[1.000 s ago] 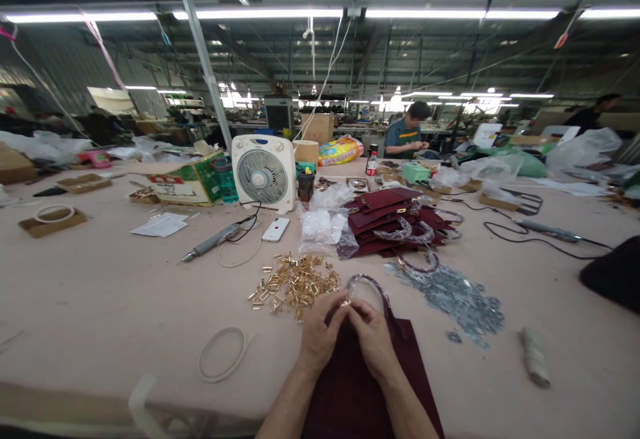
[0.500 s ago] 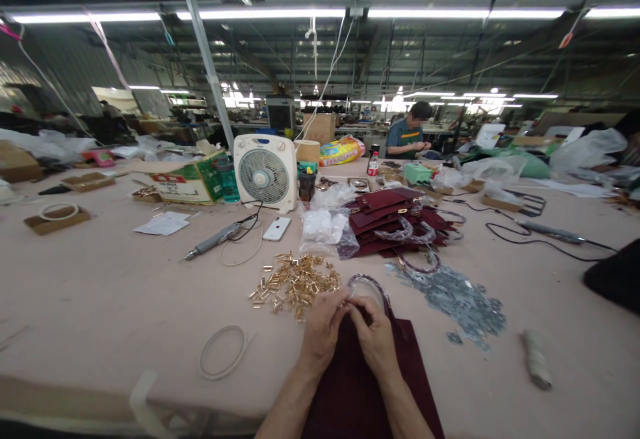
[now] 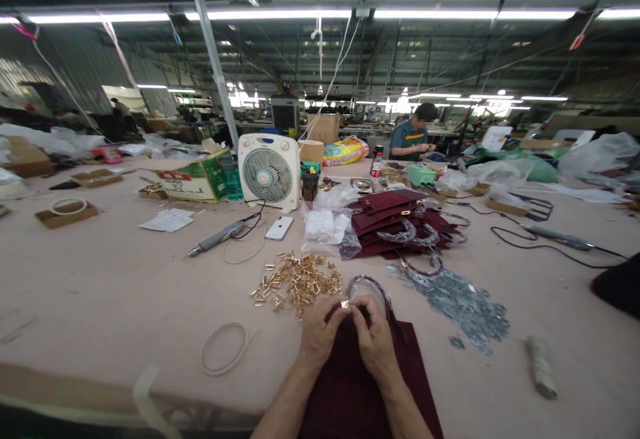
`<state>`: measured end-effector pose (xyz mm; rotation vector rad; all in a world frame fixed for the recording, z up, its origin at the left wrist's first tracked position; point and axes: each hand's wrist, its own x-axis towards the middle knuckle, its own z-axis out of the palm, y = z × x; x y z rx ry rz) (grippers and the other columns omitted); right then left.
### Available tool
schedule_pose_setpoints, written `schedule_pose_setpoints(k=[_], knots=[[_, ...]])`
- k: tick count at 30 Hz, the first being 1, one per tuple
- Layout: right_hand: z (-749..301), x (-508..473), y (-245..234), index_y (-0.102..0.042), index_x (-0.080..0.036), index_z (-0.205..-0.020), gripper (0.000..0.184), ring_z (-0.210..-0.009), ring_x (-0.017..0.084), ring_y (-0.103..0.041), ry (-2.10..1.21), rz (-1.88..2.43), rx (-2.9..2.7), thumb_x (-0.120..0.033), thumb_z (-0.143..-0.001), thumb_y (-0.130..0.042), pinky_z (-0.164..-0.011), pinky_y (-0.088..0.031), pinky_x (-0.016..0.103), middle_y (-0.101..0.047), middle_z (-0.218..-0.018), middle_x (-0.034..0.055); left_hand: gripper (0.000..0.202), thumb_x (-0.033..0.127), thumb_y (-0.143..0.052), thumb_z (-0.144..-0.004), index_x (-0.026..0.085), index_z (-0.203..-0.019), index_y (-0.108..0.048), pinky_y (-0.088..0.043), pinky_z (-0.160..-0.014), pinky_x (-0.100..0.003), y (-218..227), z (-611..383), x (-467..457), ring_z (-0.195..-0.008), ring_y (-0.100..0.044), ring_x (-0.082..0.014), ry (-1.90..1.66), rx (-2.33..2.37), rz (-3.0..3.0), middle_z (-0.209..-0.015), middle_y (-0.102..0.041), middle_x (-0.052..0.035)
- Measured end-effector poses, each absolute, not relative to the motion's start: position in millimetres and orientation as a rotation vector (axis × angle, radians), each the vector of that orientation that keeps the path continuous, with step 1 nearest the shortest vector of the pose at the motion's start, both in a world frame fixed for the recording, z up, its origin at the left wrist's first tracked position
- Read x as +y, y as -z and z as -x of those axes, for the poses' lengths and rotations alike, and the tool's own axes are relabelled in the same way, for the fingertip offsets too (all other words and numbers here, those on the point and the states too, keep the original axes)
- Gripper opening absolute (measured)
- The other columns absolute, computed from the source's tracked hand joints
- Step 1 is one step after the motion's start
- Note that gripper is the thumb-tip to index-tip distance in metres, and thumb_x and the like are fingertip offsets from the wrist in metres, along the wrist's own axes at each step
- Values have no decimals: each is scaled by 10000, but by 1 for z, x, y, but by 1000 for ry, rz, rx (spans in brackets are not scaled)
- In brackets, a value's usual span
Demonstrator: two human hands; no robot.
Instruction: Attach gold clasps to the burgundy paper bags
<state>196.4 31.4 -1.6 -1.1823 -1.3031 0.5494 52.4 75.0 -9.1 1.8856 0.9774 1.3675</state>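
Both hands meet over a dark red bag panel point(image 3: 345, 392) at the table's near edge. Between the fingertips sits a small gold metal fitting point(image 3: 345, 304). My left hand point(image 3: 319, 332) pinches it from the left, and my right hand point(image 3: 373, 335) closes on its right side. A wrapped handle point(image 3: 367, 280) arches from the panel just beyond my hands. To the left of it lies a heap of gold metal fittings point(image 3: 300, 282). On the right spreads a heap of thin grey metal plates point(image 3: 455, 305).
Behind the heaps lie stacked dark red bags point(image 3: 385, 225), a plastic bag point(image 3: 323, 229), a phone point(image 3: 279, 227) and a fan point(image 3: 269, 171). A corded grey tool point(image 3: 217, 239) rests at left, another point(image 3: 560, 237) at right. A coworker point(image 3: 411, 135) sits across the table.
The gold fitting shows more clearly between my fingertips, which have lowered slightly. The whole view has shifted a little, with the table's things appearing further right.
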Motion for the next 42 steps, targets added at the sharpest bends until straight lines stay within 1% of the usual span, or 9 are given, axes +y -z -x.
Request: schedule_pose_setpoints(k=[4, 11, 16, 18, 22, 26, 35, 39, 42], knots=[[-193, 30, -1, -664, -241, -998, 153, -927, 243, -624, -492, 1149, -1345, -365, -1018, -577, -866, -501, 368, -670, -971, 65, 220, 392, -647, -988, 262, -1100, -786, -608, -899, -327, 8, -52, 76, -983, -756, -210, -1339, 960, -1797, -1054, -804, -42], [-190, 29, -1, -681, -257, -982, 120, -917, 250, -620, -377, 1095, -1384, -334, -1008, -593, -853, -518, 390, -662, -946, 67, 248, 426, -651, -978, 251, -1077, -797, -622, -895, -346, 9, -50, 77, -989, -763, -226, -1329, 956, -1759, -1053, -815, -51], [-193, 29, -3, -731, -251, -1048, 225, -932, 244, -644, -546, 1131, -1272, -406, -1029, -568, -852, -523, 360, -702, -1011, 73, 263, 453, -670, -970, 261, -1096, -797, -609, -940, -364, 9, -51, 78, -1027, -741, -227, -1405, 920, -1768, -1091, -796, -60], [-195, 30, -4, -747, -250, -1060, 232, -964, 247, -655, -591, 1138, -1228, -422, -1014, -598, -876, -522, 355, -719, -1040, 73, 267, 460, -682, -963, 265, -1098, -804, -598, -958, -374, 7, -50, 78, -1057, -723, -233, -1440, 886, -1815, -1102, -780, -72], [-198, 32, -3, -780, -247, -1005, 211, -1005, 263, -665, -628, 1112, -1182, -427, -962, -678, -907, -516, 357, -743, -1027, 74, 265, 453, -688, -962, 272, -1116, -807, -601, -914, -362, 4, -50, 77, -1023, -717, -230, -1433, 827, -1878, -1062, -773, -80], [-198, 32, -2, -754, -233, -924, 231, -928, 250, -659, -607, 1108, -1212, -433, -976, -652, -864, -508, 341, -728, -948, 68, 231, 405, -701, -963, 274, -1125, -801, -601, -909, -346, 5, -50, 76, -1004, -727, -218, -1445, 788, -1881, -1059, -784, -67], [-199, 29, 0, -648, -219, -878, 327, -714, 186, -568, -625, 1207, -1246, -485, -1034, -540, -690, -453, 282, -611, -767, 10, 201, 280, -712, -962, 291, -1145, -793, -598, -910, -306, 5, -52, 73, -1004, -734, -193, -1459, 734, -1957, -1073, -793, -43], [-201, 29, 0, -647, -209, -854, 370, -662, 166, -525, -746, 1188, -1170, -536, -1010, -573, -631, -428, 271, -572, -724, -10, 214, 262, -694, -975, 285, -1166, -785, -591, -902, -297, 6, -52, 73, -1006, -728, -189, -1449, 696, -1977, -1078, -786, -49], [-202, 30, 0, -663, -202, -821, 377, -642, 150, -498, -891, 1114, -1093, -551, -965, -652, -611, -414, 259, -559, -687, -21, 222, 251, -691, -977, 292, -1175, -782, -576, -935, -305, 8, -52, 74, -1035, -717, -191, -1439, 682, -1981, -1098, -776, -52]])
